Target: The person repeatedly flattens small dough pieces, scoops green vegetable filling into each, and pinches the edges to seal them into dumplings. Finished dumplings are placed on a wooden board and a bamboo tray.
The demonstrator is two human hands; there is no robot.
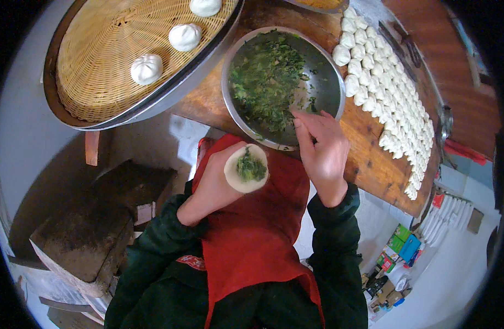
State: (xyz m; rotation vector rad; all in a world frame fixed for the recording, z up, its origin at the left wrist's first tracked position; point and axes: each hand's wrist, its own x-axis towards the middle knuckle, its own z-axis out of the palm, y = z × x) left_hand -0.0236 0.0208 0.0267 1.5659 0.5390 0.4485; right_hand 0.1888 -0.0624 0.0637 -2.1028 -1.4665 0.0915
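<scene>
My left hand (215, 181) cups a round dough wrapper (232, 174) with a mound of chopped green filling (251, 167) on it. My right hand (324, 146) is over the near right rim of a steel mixing bowl (338, 90), its thumb and forefinger close together beside the greens. Whether something thin sits between those fingers cannot be made out. Chopped leafy greens (268, 78) fill mostly the left side of the bowl, with scraps stuck to the bare steel at right.
Left of the bowl, a woven steamer tray (99, 74) carries pleated buns (147, 69). Rows of small dough pieces (383, 86) cover the right of the wooden table (363, 152). Another bowl (322, 5) shows at the top edge. A dark block-like object (83, 238) stands at lower left.
</scene>
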